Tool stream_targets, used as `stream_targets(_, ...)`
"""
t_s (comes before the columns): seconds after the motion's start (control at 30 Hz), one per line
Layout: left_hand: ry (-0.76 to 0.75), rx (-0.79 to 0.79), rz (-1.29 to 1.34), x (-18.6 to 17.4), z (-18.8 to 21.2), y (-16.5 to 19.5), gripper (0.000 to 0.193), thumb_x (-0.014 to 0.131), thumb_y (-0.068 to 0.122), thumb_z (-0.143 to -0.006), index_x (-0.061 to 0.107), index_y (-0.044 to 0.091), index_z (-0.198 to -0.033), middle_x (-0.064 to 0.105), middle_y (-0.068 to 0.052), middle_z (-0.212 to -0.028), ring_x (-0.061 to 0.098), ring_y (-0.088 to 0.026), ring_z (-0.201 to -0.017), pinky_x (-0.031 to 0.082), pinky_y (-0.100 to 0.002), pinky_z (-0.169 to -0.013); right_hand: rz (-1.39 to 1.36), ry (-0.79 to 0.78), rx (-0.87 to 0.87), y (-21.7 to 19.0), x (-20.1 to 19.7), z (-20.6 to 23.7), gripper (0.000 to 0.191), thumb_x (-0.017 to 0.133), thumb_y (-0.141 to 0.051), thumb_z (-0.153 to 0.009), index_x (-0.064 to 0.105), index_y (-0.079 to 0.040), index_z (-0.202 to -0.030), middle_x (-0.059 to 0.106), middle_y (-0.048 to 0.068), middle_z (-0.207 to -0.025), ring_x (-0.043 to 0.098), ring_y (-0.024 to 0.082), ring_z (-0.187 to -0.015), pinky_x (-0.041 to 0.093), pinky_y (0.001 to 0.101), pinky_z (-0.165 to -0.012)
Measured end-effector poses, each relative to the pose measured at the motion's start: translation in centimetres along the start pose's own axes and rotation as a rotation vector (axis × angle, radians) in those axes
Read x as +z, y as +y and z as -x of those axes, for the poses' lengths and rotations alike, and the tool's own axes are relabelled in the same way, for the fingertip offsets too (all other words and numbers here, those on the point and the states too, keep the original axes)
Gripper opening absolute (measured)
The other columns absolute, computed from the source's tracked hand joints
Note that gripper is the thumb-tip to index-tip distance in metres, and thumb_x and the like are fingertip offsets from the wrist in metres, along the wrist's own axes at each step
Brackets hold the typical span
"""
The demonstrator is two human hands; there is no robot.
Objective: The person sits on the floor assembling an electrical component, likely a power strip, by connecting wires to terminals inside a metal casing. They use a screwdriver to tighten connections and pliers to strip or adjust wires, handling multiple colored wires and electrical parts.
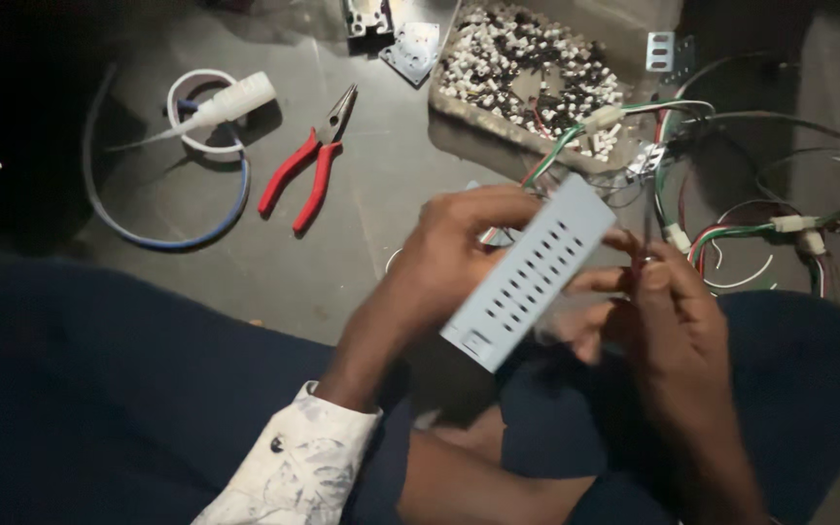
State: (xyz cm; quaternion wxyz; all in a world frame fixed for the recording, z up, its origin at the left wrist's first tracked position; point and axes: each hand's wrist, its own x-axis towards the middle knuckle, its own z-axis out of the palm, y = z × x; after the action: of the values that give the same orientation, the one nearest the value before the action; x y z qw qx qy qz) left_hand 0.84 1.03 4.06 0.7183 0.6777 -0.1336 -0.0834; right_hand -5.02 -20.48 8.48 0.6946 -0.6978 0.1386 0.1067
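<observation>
Grey floor is carrying red-handled pliers [308, 165] at upper left; mid-frame, the left hand [459, 253] is closing its grip around a slotted grey casing [529, 272], the right hand [668, 301] pinching thin wires [646, 228] beside it.

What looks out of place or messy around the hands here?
Nothing looks damaged. The wires lie in a loose tangle right of the grey slotted casing held in the left hand and right hand. Red-handled pliers lie open on the floor.

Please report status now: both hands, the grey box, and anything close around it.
Left hand grips slotted grey box. Right hand at its far edge, pinching thin wires. Red pliers on floor, apart.
</observation>
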Motion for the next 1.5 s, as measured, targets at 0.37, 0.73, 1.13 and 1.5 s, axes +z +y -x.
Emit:
stream_targets(0.37,-0.078,-0.176,0.161,-3.3,-1.4,-0.6,0.035,0.078,0.010,-0.089,0.074,-0.003,-0.121,0.076,-0.001,-0.101,0.066,-0.004,-0.088,0.054,-0.023,-0.077,0.705,0.060,-0.389,-1.7,-1.5,2.0,0.027,0.076,-0.011,-0.090,0.074,-0.005,-0.116,0.078,0.009,-0.104,0.076,0.013,-0.091,0.059,0.0260,-0.078)
stream_targets(0.73,-0.036,-0.250,0.162,-4.0,-1.5,-1.5,0.039,0.079,0.007,-0.088,0.073,-0.003,-0.125,0.077,-0.004,-0.102,0.071,-0.007,-0.086,0.058,-0.025,-0.075,0.664,0.020,-0.390,-1.2,-1.0,1.8,0.027,0.077,-0.014,-0.088,0.075,-0.005,-0.114,0.079,0.008,-0.095,0.074,0.012,-0.075,0.057,0.0253,-0.063)
stream_targets(1.13,-0.050,-0.204,0.169,-3.7,-1.2,-1.1,0.038,0.079,0.007,-0.090,0.072,-0.003,-0.126,0.077,-0.004,-0.106,0.070,-0.006,-0.091,0.058,-0.024,-0.080,0.453,-0.057,-0.185,-0.4,-1.6,1.2,0.028,0.069,-0.011,-0.093,0.075,-0.005,-0.120,0.082,0.010,-0.096,0.074,0.010,-0.082,0.058,0.0245,-0.070)
stream_targets(1.5,-0.090,-0.176,0.236,-3.4,-1.6,-1.1,0.035,0.078,0.007,-0.091,0.074,-0.004,-0.124,0.075,-0.001,-0.105,0.067,-0.005,-0.091,0.055,-0.022,-0.079,0.146,-0.153,-0.009,0.5,-2.0,0.6,0.028,0.067,-0.019,-0.097,0.076,-0.001,-0.117,0.070,0.002,-0.077,0.059,0.005,-0.064,0.047,0.0209,-0.056)
